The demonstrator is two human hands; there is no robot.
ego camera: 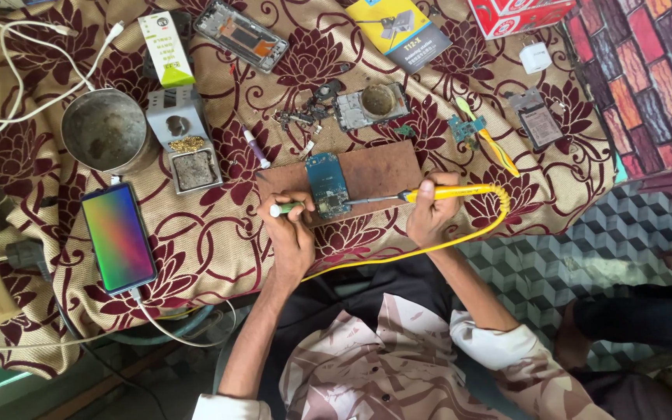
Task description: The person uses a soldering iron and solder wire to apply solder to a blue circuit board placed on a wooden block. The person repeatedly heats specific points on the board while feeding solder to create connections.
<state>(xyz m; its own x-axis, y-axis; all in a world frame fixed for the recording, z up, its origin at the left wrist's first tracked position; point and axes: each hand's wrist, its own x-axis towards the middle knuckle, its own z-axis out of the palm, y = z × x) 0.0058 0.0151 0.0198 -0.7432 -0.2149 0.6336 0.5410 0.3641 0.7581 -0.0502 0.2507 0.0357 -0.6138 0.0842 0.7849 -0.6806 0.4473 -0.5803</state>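
Note:
A blue-green circuit board (pixel 327 184) lies on a brown wooden board (pixel 375 173) at the table's front. My right hand (pixel 429 214) grips a yellow soldering iron (pixel 449 192) whose metal tip reaches left to the circuit board's lower edge. Its yellow cord (pixel 460 239) loops down past my wrist. My left hand (pixel 291 225) holds a small green-tipped white tube (pixel 281 209) just left of the circuit board, fingers closed around it.
A lit phone (pixel 118 237) on a cable lies left. Behind it stand a metal bowl (pixel 105 130), a grey soldering stand (pixel 184 140), a phone frame (pixel 241 35), boxes (pixel 402 31), loose parts (pixel 371 105) and yellow tweezers (pixel 490 141). The table edge drops off on the right.

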